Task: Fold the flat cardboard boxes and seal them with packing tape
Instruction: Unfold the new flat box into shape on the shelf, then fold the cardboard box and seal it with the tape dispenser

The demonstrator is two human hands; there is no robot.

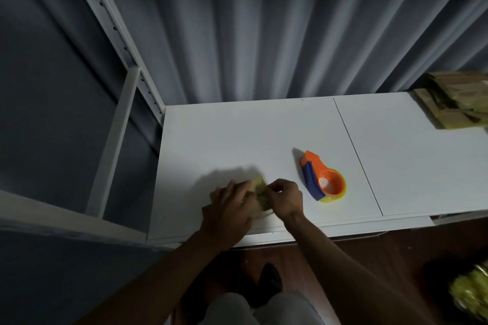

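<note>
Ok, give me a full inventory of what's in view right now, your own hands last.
small cardboard box: one, tan, near the table's front edge, under both hands
tape dispenser: one, orange and blue with yellowish tape, right of the box, untouched
flat cardboard stack: one pile, brown, table's far right corner
table: one, white, seam down its right part
curtain: grey, behind the table
shelf frame: white, at left
yellowish bundle: blurred, on the floor at lower right
left hand: fingers straight, pressing the box
right hand: pinch grip on the box's edge
</note>
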